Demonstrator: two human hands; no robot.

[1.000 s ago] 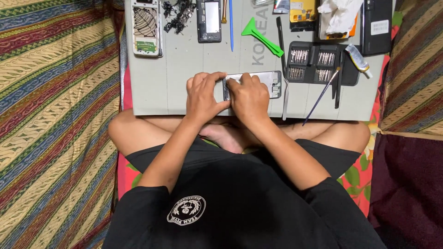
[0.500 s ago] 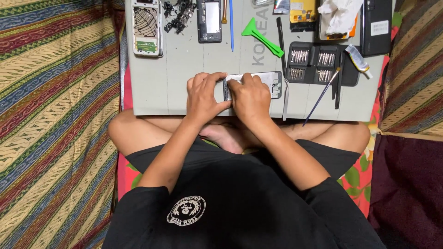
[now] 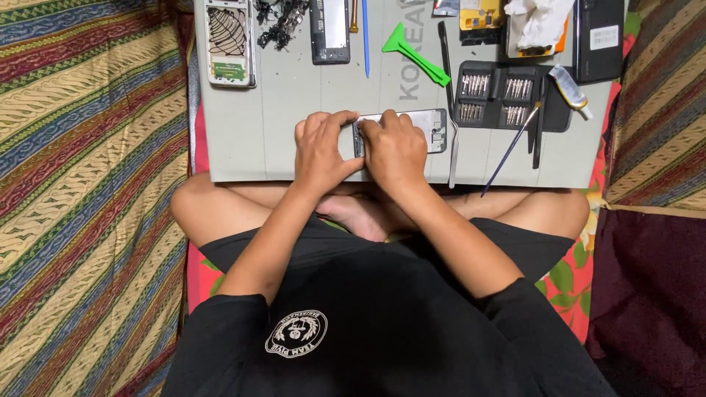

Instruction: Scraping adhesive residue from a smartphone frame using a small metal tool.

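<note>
A disassembled phone frame [image 3: 426, 126] lies flat on a grey work mat [image 3: 265, 132] near its front edge. My left hand [image 3: 321, 151] grips the frame's left end, thumb and fingers curled over it. My right hand [image 3: 393, 151] rests on top of the frame, fingertips pressing at its left part beside my left thumb. Most of the frame's left half is hidden under both hands; only its right end shows.
On the mat lie a phone back cover [image 3: 229, 40], a dark phone body [image 3: 329, 29], a green pry tool [image 3: 413, 53], a black screwdriver bit case [image 3: 507, 95], a thin brush [image 3: 511, 147], metal tweezers [image 3: 453, 158] and a small tube [image 3: 568, 84]. Patterned cloth lies on both sides.
</note>
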